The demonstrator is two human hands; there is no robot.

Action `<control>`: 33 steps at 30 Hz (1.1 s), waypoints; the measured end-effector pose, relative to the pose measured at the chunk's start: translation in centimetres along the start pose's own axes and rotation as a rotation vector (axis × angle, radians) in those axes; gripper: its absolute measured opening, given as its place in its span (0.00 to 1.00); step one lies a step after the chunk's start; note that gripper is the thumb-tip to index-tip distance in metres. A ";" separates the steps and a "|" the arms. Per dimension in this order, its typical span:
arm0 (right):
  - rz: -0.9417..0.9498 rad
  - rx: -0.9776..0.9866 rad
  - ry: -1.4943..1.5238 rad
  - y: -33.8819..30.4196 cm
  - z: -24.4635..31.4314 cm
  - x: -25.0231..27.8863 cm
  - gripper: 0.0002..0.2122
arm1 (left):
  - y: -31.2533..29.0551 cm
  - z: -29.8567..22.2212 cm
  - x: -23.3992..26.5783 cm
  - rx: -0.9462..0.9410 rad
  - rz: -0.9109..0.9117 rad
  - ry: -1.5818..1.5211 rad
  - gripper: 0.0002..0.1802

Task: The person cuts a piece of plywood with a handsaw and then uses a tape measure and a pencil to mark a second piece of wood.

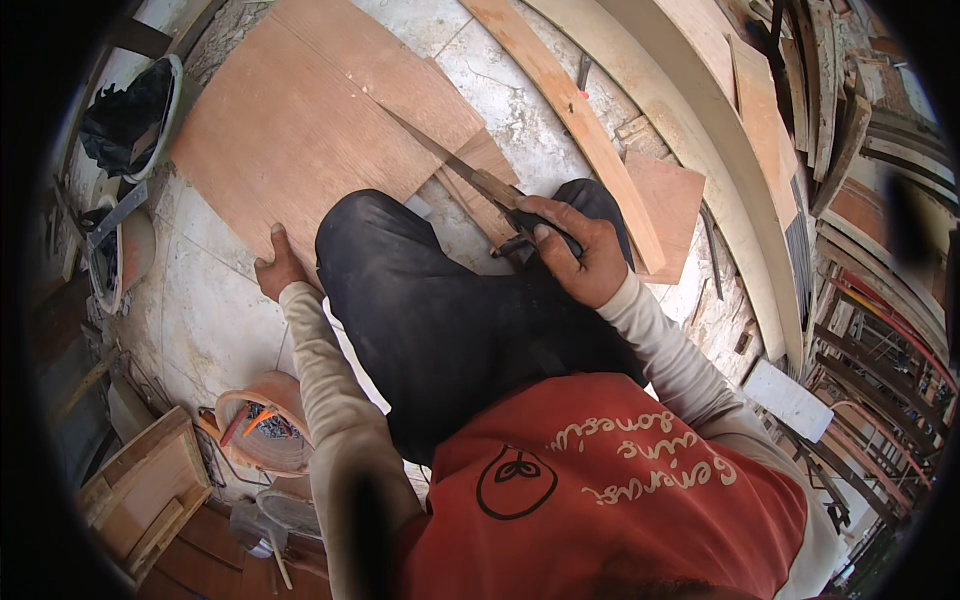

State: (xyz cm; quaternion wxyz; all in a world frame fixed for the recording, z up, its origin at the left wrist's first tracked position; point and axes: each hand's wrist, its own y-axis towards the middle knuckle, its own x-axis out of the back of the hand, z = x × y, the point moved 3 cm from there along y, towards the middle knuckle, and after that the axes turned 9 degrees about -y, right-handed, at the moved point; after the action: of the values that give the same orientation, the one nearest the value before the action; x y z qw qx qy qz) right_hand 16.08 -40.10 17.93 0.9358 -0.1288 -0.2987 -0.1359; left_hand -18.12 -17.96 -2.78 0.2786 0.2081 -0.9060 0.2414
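A large plywood sheet (300,130) lies before me, its near edge by my knees. My left hand (280,267) holds its near left edge, thumb on top and fingers curled out of sight beneath. In my right hand (578,243) is a handsaw (440,150), gripped by its dark handle above my right knee. The blade slants up and left across the right part of the sheet, its tip near a few pale specks. A thin straight line runs on from the tip toward the far edge. Whether the teeth sit in a cut I cannot tell.
A long board (575,110) lies at the right, over a smaller plywood piece (665,210). Beyond it curve long pale panels (690,90). A clay-coloured bucket (265,385) with nails and tools stands at lower left, near a wooden box (150,485). Stacked timber lines the far right.
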 end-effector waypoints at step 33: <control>0.064 -0.078 -0.116 -14.0 4.2 8.4 0.16 | 0.3 0.6 0.1 -0.075 -0.075 0.052 0.59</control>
State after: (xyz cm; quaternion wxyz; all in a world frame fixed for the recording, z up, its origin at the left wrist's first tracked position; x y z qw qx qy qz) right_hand 15.78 -53.26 28.50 0.9151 -0.1823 -0.3426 -0.1099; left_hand -18.58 -18.03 -3.27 0.3185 0.2249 -0.8984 0.2020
